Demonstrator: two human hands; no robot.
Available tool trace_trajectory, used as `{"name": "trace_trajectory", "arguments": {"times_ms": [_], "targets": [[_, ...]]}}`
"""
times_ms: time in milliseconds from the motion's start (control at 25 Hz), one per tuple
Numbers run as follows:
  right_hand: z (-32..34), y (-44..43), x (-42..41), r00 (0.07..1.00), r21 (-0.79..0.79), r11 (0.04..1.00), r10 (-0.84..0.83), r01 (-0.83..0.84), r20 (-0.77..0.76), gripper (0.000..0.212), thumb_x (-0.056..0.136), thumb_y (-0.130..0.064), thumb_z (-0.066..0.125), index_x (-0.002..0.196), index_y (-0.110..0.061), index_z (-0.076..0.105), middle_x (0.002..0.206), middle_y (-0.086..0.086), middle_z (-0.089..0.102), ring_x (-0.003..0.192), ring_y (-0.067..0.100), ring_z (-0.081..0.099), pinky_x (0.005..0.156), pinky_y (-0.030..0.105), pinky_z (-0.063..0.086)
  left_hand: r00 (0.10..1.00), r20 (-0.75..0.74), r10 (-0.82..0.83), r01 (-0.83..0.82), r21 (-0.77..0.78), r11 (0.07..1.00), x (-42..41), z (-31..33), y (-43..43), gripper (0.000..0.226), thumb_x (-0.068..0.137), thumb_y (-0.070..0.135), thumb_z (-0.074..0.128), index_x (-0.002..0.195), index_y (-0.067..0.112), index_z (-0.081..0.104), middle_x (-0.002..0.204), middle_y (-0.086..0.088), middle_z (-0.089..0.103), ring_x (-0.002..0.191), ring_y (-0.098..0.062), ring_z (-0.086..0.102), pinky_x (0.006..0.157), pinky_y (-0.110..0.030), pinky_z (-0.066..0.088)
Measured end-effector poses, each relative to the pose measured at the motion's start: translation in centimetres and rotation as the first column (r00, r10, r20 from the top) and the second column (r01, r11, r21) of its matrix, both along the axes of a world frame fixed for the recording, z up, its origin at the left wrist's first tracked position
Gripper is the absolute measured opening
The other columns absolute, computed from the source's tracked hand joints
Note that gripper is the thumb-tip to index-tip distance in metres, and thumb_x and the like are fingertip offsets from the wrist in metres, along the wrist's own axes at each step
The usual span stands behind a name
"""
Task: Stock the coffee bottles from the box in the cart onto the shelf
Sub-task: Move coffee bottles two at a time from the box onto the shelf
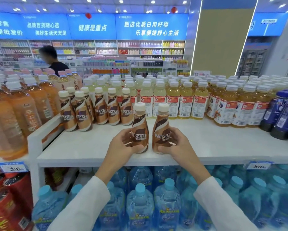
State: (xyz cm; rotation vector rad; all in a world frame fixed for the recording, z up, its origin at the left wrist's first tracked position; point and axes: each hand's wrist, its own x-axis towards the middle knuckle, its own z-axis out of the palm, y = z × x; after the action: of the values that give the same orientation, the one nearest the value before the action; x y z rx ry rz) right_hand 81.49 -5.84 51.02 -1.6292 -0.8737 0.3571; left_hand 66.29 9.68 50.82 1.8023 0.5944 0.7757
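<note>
Left hand (121,144) grips the lower body of one coffee bottle (140,130), right hand (176,144) grips a second coffee bottle (161,129). Both are upright, caps up, just beside each other near the shelf (90,147) front edge; can't tell if the bases touch it. Stocked coffee row (98,110) lies behind and to the left, so the left hand is nearer. Bare shelf runs back to the yellow drinks (173,100) and right to the dark blue bottles (283,114). Likely next: push both back-left beside the row's right end. Box and cart not in view
</note>
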Motion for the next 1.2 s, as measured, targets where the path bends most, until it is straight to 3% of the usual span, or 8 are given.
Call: {"name": "trace_trajectory", "arguments": {"times_ms": [120,280,440,640,840,1000,1200], "targets": [[-0.4,0.2,-0.9,0.991,-0.024,0.996,-0.077,0.081,0.11,0.07,0.068,-0.024,0.092,0.126,-0.03,0.052,0.118,-0.016,0.065,0.107,0.002,0.062,0.09,0.024,0.053,0.997,0.026,0.071,-0.072,0.049,0.996,0.0,-0.2,-1.0,0.063,0.065,0.015,0.093,0.119,0.029,0.065,0.108,0.015,0.072,0.099,0.0,0.068,0.092,-0.023,0.054],[-0.1,-0.1,-1.4,0.991,-0.016,0.996,-0.083,0.085,0.109,0.071,0.07,-0.031,0.091,0.129,-0.033,0.05,0.12,-0.02,0.061,0.108,-0.001,0.059,0.085,0.015,0.049,0.994,0.038,0.106,-0.108,0.075,0.991,-0.1,-0.5,-1.4,0.064,0.065,0.025,0.093,0.122,0.03,0.064,0.109,0.017,0.072,0.101,-0.001,0.068,0.093,-0.025,0.055],[-0.3,-0.3,-1.8,0.987,0.065,0.989,-0.139,0.134,0.079,0.063,0.073,-0.031,0.089,0.126,-0.036,0.057,0.115,-0.023,0.066,0.106,-0.003,0.063,0.087,0.018,0.053,0.992,0.037,0.117,-0.12,0.087,0.989,-0.1,-0.7,-2.0,0.064,0.069,0.027,0.09,0.127,0.028,0.063,0.113,0.015,0.072,0.102,-0.003,0.068,0.096,-0.029,0.055],[-0.2,0.6,-2.6,0.991,0.047,0.994,-0.1,0.096,0.089,0.058,0.075,-0.027,0.087,0.125,-0.039,0.06,0.111,-0.026,0.067,0.104,-0.008,0.063,0.084,0.012,0.052,0.989,0.028,0.148,-0.15,0.1,0.984,-1.0,-0.5,-1.6,0.06,0.074,0.024,0.087,0.128,0.03,0.063,0.113,0.018,0.07,0.1,0.001,0.066,0.093,-0.022,0.054],[0.4,6.3,-5.0,0.991,0.013,0.999,-0.052,0.051,0.12,0.055,0.079,-0.029,0.083,0.129,-0.033,0.062,0.115,-0.022,0.068,0.105,-0.001,0.063,0.091,0.02,0.052,0.968,-0.036,0.248,-0.241,0.132,0.962,-2.7,0.0,3.1,0.062,0.077,0.021,0.085,0.133,0.025,0.06,0.122,0.005,0.056,0.103,-0.01,0.062,0.082,-0.011,0.045],[0.8,12.5,-6.3,0.988,0.018,1.0,-0.01,0.008,0.154,0.044,0.081,-0.028,0.079,0.121,-0.034,0.063,0.11,-0.016,0.071,0.099,0.004,0.065,0.093,0.026,0.053,0.928,-0.056,0.368,-0.351,0.198,0.915,-3.4,0.3,7.6,0.055,0.08,0.023,0.082,0.13,0.018,0.061,0.12,0.006,0.065,0.109,-0.014,0.062,0.093,-0.027,0.046],[0.5,17.9,-6.1,0.987,0.001,0.999,-0.036,0.036,0.156,0.052,0.081,-0.027,0.079,0.129,-0.023,0.059,0.122,-0.006,0.069,0.113,0.016,0.064,0.102,0.038,0.051,0.861,-0.063,0.505,-0.492,0.148,0.858,-2.4,0.3,10.6,0.045,0.083,0.025,0.078,0.119,0.019,0.052,0.117,-0.002,0.065,0.11,-0.023,0.062,0.098,-0.043,0.05]]}}
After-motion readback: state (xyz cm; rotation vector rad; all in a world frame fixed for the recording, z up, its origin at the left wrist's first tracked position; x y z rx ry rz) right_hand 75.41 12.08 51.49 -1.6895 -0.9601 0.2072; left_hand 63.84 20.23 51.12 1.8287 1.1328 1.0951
